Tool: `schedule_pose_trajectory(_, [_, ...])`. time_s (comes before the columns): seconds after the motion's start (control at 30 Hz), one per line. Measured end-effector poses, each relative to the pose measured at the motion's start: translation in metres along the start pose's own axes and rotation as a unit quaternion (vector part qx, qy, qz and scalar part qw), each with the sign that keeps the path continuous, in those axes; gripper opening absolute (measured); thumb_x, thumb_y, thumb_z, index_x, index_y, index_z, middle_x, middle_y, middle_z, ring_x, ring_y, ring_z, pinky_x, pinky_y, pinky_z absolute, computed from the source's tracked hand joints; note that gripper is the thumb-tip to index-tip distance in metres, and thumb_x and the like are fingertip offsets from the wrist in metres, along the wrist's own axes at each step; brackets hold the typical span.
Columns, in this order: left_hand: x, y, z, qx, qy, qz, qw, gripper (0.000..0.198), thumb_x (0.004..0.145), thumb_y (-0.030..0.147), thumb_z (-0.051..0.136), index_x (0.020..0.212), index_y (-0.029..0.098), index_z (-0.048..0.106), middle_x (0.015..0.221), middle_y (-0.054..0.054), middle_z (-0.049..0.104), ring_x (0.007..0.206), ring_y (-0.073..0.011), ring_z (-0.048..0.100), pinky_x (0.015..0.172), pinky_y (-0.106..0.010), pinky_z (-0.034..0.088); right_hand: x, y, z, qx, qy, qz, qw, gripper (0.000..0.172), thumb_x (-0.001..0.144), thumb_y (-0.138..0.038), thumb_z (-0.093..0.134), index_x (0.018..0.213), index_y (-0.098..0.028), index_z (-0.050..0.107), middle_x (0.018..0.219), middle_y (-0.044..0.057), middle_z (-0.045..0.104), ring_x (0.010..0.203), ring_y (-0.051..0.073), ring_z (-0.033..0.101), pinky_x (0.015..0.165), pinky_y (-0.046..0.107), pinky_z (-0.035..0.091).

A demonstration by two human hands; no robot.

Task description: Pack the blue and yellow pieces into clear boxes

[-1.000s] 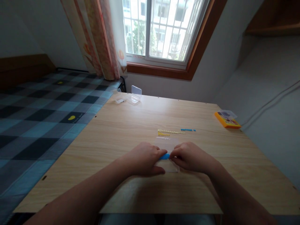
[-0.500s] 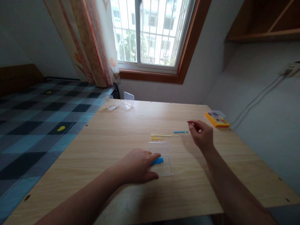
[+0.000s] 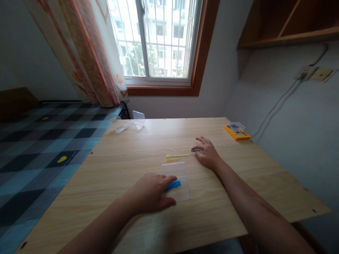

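My left hand (image 3: 156,192) rests at the left side of a shallow clear plastic case (image 3: 185,192), thumb and index finger apart. Beneath its index finger lie several blue strip-like pieces (image 3: 175,184) in the case; its other fingers partly hide them. My right hand (image 3: 208,155) is low over the table with its fingers spread, its fingertips at a short row of small blue pieces (image 3: 195,150) that it partly covers. To the left of that hand runs a row of small pale-yellow pieces (image 3: 180,155). A shorter row of deeper yellow pieces (image 3: 172,160) lies just in front of it.
Two clear plastic containers stand at the back left; one clear box (image 3: 138,123) has its lid up. An orange case (image 3: 237,133) with a clear lid lies near the table's right edge. The wooden table (image 3: 127,155) adjoins a checked bed (image 3: 53,137).
My right hand has come down and leftward onto the blue row, its pinched fingers now spread. My left hand stays at the case. The whole view has shifted slightly.
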State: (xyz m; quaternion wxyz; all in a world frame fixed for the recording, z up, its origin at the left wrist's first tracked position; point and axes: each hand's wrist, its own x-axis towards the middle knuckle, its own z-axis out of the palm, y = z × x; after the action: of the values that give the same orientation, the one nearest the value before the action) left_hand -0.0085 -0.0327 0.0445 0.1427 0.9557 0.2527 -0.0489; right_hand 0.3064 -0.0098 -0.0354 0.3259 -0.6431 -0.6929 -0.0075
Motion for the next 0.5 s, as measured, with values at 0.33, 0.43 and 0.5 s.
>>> schedule_pose_trajectory(0.33, [0.001,0.002,0.000,0.008,-0.008,0.000,1.000,0.055,0.087,0.051,0.069,0.133,0.022,0.062,0.112,-0.011,0.077,0.098,-0.0339,0.074,0.079,-0.041,0.054,0.001,-0.006,0.005,-0.012,-0.088,0.019,0.996,0.032,0.098,-0.038,0.056,0.114,-0.026,0.081,0.158,0.013,0.047,0.154,0.037,0.023,0.120,0.065,0.018])
schedule_pose_trajectory(0.43, [0.001,0.001,0.001,0.011,-0.003,0.002,1.000,0.054,0.086,0.052,0.070,0.131,0.022,0.063,0.111,-0.011,0.077,0.096,-0.0335,0.074,0.078,-0.040,0.054,0.001,-0.003,0.010,-0.012,-0.077,0.025,0.997,0.036,0.100,-0.040,0.051,0.121,-0.026,0.078,0.158,0.012,0.047,0.155,0.036,0.023,0.121,0.064,0.017])
schedule_pose_trajectory(0.5, [0.001,0.000,0.002,0.011,0.001,0.005,1.000,0.056,0.086,0.052,0.070,0.132,0.021,0.062,0.111,-0.011,0.077,0.096,-0.0334,0.074,0.078,-0.040,0.054,0.003,0.001,0.010,-0.010,-0.054,0.038,0.998,0.038,0.101,-0.039,0.048,0.122,-0.026,0.077,0.158,0.011,0.049,0.154,0.035,0.024,0.121,0.063,0.018])
